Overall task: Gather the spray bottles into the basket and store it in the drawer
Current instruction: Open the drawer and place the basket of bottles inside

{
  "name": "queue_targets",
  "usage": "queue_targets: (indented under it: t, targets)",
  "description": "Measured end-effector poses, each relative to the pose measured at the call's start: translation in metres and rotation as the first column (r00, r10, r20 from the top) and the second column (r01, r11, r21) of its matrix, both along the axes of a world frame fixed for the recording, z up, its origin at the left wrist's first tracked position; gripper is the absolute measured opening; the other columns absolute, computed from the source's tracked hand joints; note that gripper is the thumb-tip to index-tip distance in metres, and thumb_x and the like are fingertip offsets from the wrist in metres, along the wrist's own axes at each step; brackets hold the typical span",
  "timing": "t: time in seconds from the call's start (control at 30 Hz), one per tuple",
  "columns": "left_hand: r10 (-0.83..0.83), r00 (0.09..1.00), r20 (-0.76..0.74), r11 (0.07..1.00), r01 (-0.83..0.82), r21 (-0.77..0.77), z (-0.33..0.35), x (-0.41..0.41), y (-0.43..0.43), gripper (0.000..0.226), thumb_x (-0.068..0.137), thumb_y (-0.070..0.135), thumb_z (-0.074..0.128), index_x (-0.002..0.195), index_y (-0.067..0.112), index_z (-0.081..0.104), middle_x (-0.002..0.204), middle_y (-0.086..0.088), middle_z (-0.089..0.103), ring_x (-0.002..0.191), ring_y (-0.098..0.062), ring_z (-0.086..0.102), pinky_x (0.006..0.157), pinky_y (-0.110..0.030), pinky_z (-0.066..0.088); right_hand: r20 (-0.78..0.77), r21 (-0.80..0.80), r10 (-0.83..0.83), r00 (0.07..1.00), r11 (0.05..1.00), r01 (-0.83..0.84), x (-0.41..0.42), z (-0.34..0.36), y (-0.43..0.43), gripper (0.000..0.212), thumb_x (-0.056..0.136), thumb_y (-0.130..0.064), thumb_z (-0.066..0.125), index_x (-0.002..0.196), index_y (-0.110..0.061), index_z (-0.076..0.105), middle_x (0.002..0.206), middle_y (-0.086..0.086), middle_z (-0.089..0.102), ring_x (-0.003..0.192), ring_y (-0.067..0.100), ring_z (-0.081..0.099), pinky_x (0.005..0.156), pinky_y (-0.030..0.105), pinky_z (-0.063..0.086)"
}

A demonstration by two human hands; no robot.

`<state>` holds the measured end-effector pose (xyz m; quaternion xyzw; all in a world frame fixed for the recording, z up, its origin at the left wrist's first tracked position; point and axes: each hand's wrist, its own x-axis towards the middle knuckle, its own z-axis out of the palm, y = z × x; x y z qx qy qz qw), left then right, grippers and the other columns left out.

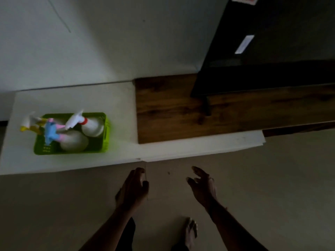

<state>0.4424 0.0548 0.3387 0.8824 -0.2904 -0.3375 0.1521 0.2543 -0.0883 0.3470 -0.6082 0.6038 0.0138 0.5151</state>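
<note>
On the white cabinet top point(112, 98), green basket point(107, 131) holding three spray bottles point(92, 126)

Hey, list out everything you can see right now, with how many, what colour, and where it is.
Basket: one, green, on the white cabinet top, at left.
Spray bottles: three, white bodies, inside the basket; one with a white trigger and red collar, one with a blue trigger and pink collar, one with a white and yellow trigger.
White cabinet top: one, along the wall.
Wooden shelf: one, dark brown, right of the white top.
Dark cabinet: one, black, on the wooden shelf, upper right.
Floor: beige, lower half.
Foot: one, bare, bottom centre.
Left hand: open, empty, in front of the cabinet edge.
Right hand: open, empty, over the floor.
</note>
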Motion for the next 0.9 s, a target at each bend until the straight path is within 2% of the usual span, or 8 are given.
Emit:
queue_targets:
  t: [0.1,0.13,0.2,0.27,0.43,0.6,0.77,0.9]
  targets:
    - [-0.059,0.998,-0.009,0.998,0.059,0.008,-0.013,-0.018,-0.020,0.045,0.083,0.025,0.059,0.126,0.028,0.046,0.125,-0.002,0.057,0.104,-0.017,0.059,0.084,-0.027,0.047,-0.100,-0.060,0.224,0.969,0.971,-0.231,-0.021,-0.015,-0.021,0.059,0.089,-0.028,0.065,0.143,-0.024,0.041,0.112,0.011,0.070,0.092,0.022,0.068,0.072,0.025,0.055]
    - [-0.081,0.996,-0.023,0.996,0.082,0.033,-0.015,-0.021,-0.025,0.049,0.084,0.027,0.059,0.130,0.029,0.043,0.128,-0.002,0.056,0.106,-0.016,0.058,0.085,-0.027,0.047,-0.133,-0.069,0.291,0.948,0.951,-0.301,-0.023,-0.022,-0.027,0.061,0.090,-0.031,0.063,0.145,-0.025,0.038,0.126,0.010,0.063,0.105,0.021,0.064,0.083,0.026,0.053]
    - [-0.135,0.990,-0.050,0.987,0.138,0.080,-0.023,-0.025,-0.036,0.059,0.086,0.030,0.060,0.139,0.028,0.034,0.139,-0.002,0.051,0.120,-0.017,0.054,0.097,-0.029,0.045,-0.187,-0.071,0.401,0.897,0.905,-0.419,-0.027,-0.037,-0.036,0.066,0.092,-0.036,0.058,0.149,-0.025,0.028,0.155,0.003,0.034,0.139,0.020,0.038,0.108,0.033,0.038]
    - [-0.177,0.981,-0.074,0.977,0.185,0.108,-0.029,-0.024,-0.047,0.068,0.089,0.032,0.058,0.147,0.024,0.025,0.152,-0.002,0.039,0.136,-0.019,0.042,0.109,-0.032,0.036,-0.220,-0.057,0.479,0.850,0.863,-0.501,-0.024,-0.049,-0.041,0.071,0.093,-0.041,0.054,0.152,-0.027,0.017,0.162,-0.001,0.012,0.149,0.019,0.014,0.116,0.037,0.026]
    - [-0.228,0.971,-0.070,0.968,0.234,0.095,-0.051,-0.024,-0.076,0.072,0.092,0.034,0.054,0.152,0.021,0.016,0.160,-0.002,0.023,0.146,-0.019,0.024,0.119,-0.035,0.023,-0.176,-0.061,0.498,0.849,0.855,-0.515,-0.010,-0.076,-0.050,0.085,0.086,-0.049,0.057,0.152,-0.029,0.007,0.163,-0.005,-0.002,0.150,0.016,-0.001,0.118,0.040,0.019]
    - [-0.314,0.947,-0.072,0.942,0.320,0.101,-0.087,-0.033,-0.081,0.075,0.093,0.035,0.050,0.154,0.022,0.009,0.163,-0.002,0.007,0.150,-0.018,0.006,0.121,-0.035,0.012,-0.256,-0.065,0.577,0.776,0.790,-0.609,-0.007,-0.099,-0.056,0.084,0.088,-0.045,0.056,0.152,-0.025,0.005,0.162,-0.005,-0.007,0.149,0.017,-0.005,0.117,0.042,0.021]
    - [-0.417,0.908,-0.047,0.893,0.418,0.169,-0.101,-0.034,-0.070,0.087,0.092,0.034,0.052,0.152,0.023,-0.010,0.161,-0.003,-0.017,0.148,-0.020,-0.015,0.122,-0.049,0.005,-0.306,-0.045,0.627,0.717,0.743,-0.668,0.008,-0.104,-0.056,0.081,0.093,-0.041,0.052,0.152,-0.019,0.001,0.162,0.002,-0.009,0.149,0.021,-0.008,0.119,0.045,0.020]
    - [-0.440,0.897,-0.045,0.871,0.439,0.221,-0.105,-0.033,-0.067,0.094,0.091,0.034,0.055,0.150,0.021,-0.017,0.159,-0.006,-0.023,0.146,-0.023,-0.020,0.118,-0.054,0.001,-0.338,-0.003,0.637,0.693,0.736,-0.677,0.021,-0.105,-0.052,0.080,0.095,-0.038,0.048,0.152,-0.014,-0.003,0.162,0.008,-0.012,0.149,0.025,-0.012,0.118,0.047,0.021]
